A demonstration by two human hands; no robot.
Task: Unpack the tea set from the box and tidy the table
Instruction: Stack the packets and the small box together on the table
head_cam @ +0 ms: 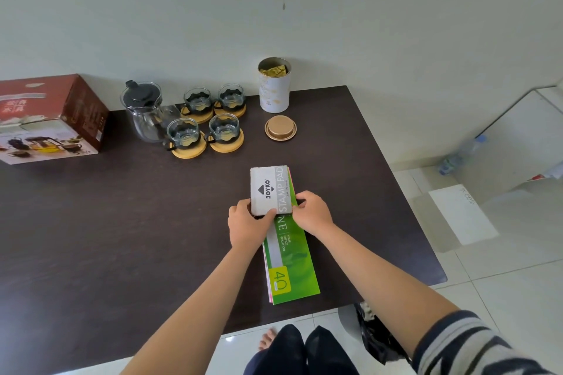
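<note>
- The stamp pad box (269, 189) lies on top of the far end of the green folder (291, 256), right of the table's middle; the folder runs lengthwise from 12 to 6 o'clock towards the person.
- The left hand (248, 224) grips the box's near left corner: thumb over the top face, fingers curled under the edge. The box sits at about 1 o'clock from this hand.
- The right hand (312, 211) pinches the box's near right edge with its fingertips, the rest of the hand resting over the folder. The box sits at about 10 o'clock from this hand.
- Both hands touch the box; whether it is lifted off the folder or resting flat on it I cannot tell.
- The dark table (122, 222) carries the tea set along its far edge, at roughly 11 o'clock from the hands and well apart from them.
- The glass teapot (144, 111) with a black lid stands upright, and just to its right are four glass cups (210, 117), each on a round wooden coaster, in two rows of two.
- The red carton (45, 119) stands at the far left corner, at 10 o'clock from the hands, beside the teapot but not touching it.
- An open white tin (274, 85) stands at 12 o'clock from the hands, against the wall, with yellowish packets inside.
- Its lid (280, 128) lies flat on the table just in front of the tin, between tin and box.
</note>
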